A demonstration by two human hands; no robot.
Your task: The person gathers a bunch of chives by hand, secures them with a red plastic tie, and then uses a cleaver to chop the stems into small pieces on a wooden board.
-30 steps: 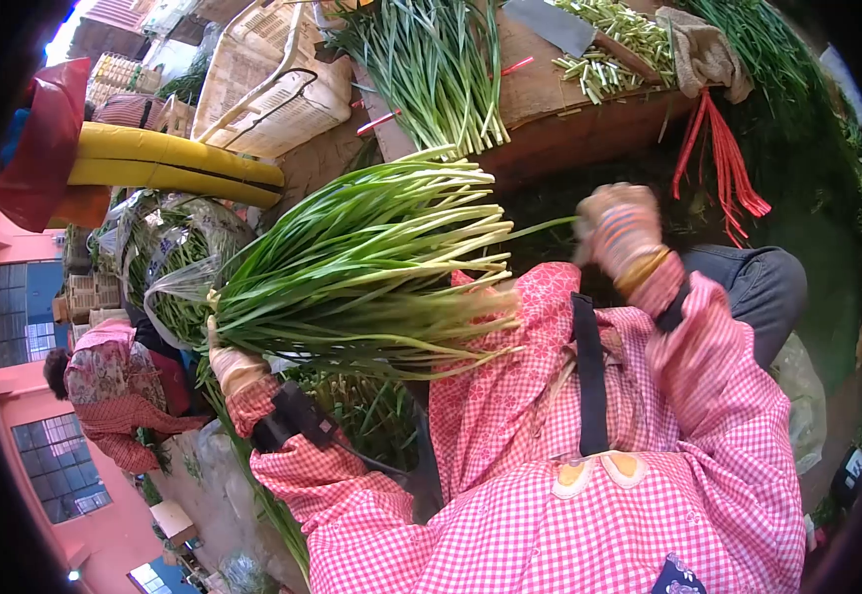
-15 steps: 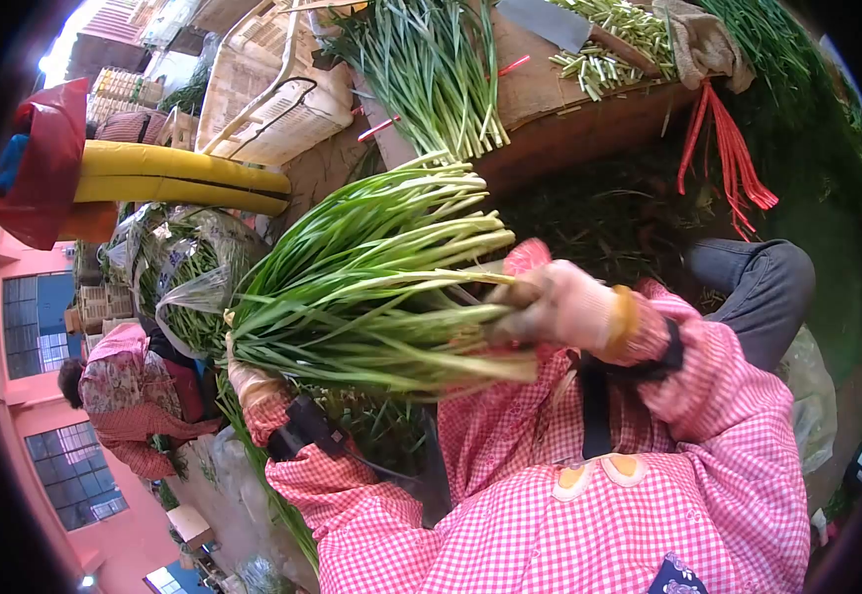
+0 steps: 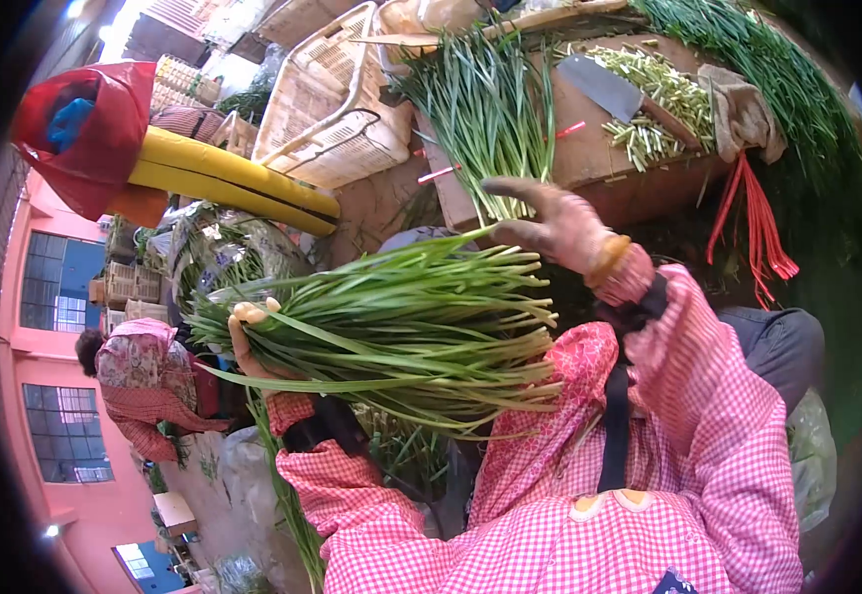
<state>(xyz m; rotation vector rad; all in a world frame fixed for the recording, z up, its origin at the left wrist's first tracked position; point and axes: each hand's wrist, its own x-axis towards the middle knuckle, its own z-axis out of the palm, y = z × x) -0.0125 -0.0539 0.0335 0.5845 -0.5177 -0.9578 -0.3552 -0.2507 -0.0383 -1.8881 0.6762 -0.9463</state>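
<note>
A large bunch of long green stalks (image 3: pixel 391 327) lies across my left hand (image 3: pixel 257 342), whose fingers wrap round its leafy end. The pale cut ends point to the right. Above those ends, my right hand (image 3: pixel 555 223) has its thumb and fingers apart, with nothing seen between them. Just beyond its fingertips, another bunch (image 3: pixel 495 119) rests on the board (image 3: pixel 589 163), with a red tie (image 3: pixel 441 174) under it.
A cleaver (image 3: pixel 604 87) and chopped stalk pieces (image 3: pixel 644 139) lie on the board. Red ties (image 3: pixel 748 218) hang from its edge beside a cloth (image 3: pixel 743 109). A plastic crate (image 3: pixel 337 99) stands behind. Another person (image 3: pixel 149 381) bends at the left.
My right hand has let go of the cut ends and moved up, its fingers spreading. The held bunch lies more level and compact. The whole view has shifted.
</note>
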